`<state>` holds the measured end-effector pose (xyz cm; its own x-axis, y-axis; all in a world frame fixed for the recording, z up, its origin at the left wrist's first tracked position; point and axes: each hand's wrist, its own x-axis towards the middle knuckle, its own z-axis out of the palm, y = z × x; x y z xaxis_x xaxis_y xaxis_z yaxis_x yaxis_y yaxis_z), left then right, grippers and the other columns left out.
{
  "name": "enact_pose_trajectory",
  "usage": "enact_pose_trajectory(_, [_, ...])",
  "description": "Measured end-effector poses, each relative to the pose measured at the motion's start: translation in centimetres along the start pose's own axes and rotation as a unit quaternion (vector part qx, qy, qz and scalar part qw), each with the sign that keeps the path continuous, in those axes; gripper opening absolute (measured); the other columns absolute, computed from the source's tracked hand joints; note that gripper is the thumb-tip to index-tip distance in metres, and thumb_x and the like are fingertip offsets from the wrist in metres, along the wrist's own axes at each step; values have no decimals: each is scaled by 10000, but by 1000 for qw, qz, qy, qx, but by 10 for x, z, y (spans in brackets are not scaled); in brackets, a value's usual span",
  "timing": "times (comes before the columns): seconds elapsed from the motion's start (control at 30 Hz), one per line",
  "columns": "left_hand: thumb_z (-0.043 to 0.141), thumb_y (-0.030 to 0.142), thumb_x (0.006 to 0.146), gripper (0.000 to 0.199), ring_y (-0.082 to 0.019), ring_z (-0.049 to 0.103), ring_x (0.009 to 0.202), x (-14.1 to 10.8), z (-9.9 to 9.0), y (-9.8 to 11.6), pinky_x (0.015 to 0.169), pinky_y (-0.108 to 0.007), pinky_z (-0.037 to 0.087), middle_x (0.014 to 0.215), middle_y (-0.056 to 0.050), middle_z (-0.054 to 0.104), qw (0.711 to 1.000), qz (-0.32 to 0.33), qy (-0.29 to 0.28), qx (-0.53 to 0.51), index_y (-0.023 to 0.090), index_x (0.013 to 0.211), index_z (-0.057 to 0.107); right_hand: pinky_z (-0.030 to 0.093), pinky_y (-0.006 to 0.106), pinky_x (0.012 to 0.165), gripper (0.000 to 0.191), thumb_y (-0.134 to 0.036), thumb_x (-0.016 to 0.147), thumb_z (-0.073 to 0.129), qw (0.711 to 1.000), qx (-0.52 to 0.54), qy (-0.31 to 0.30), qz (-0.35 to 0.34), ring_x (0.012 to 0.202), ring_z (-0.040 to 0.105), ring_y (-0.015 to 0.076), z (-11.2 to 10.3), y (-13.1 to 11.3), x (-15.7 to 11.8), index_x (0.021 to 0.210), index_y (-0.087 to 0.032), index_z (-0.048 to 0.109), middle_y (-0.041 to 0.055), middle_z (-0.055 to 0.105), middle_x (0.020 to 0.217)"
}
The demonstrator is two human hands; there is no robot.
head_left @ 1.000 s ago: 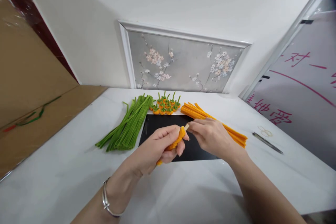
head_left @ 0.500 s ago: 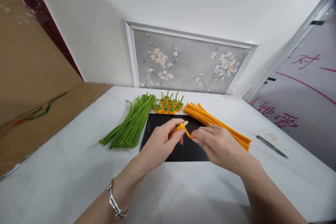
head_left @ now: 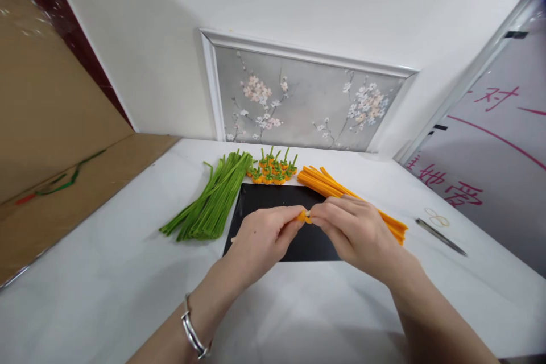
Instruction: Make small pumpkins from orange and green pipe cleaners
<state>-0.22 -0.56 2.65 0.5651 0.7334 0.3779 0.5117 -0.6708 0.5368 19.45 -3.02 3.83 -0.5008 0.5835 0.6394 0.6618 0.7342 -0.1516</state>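
Observation:
Above the black mat (head_left: pixel 260 199), my left hand (head_left: pixel 264 233) is closed around an orange pipe cleaner (head_left: pixel 302 216), coiled round a pale thin stick (head_left: pixel 307 214). The stick's tip shows between my hands, and what looks like its other end pokes out at the left hand's outer side. My right hand (head_left: pixel 354 227) pinches the pipe cleaner close to that tip; its fingertips nearly meet those of the left. Most of the coil is hidden by my fingers.
Left of the mat lies a bundle of green pipe cleaners (head_left: pixel 217 199), and to its right an orange bundle (head_left: pixel 333 186). Several small orange pieces with green tops (head_left: pixel 275 169) stand behind. Farther right are a slim metal tool (head_left: pixel 441 236) and thin loops (head_left: pixel 437 217).
My right hand has come in toward the left, and the loose orange tail between them no longer shows. The left hand has turned, and the stick now lies more level.

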Motion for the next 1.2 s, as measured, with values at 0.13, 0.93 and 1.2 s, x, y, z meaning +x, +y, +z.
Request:
enact_pose_trajectory(0.13, [461, 299, 972, 243, -119, 527, 619, -2, 2, -3, 564, -241, 333, 683, 25, 588, 998, 28, 20, 49, 202, 906, 674, 438, 273, 642, 132, -190, 965, 468, 998, 52, 8, 44, 696, 585, 141, 1, 4, 3, 915, -201, 590, 13, 647, 806])
enact_pose_trajectory(0.93, [575, 246, 915, 127, -140, 604, 738, -2, 6, 3, 670, -259, 447, 837, -3, 712, 994, 40, 90, -40, 224, 928, 699, 262, 208, 419, 367, -387, 963, 442, 930, 288, -97, 206, 479, 318, 79, 13, 24, 4, 650, -196, 430, -63, 323, 551])
enact_pose_trajectory(1.2, [518, 214, 927, 214, -136, 610, 739, -2, 6, 1, 665, -250, 457, 878, -5, 710, 987, -31, 104, -121, 224, 1038, 700, 335, 214, 428, 329, -420, 971, 425, 888, 375, -114, 240, 447, 399, 87, 15, 10, 2, 748, -191, 506, -65, 422, 513])
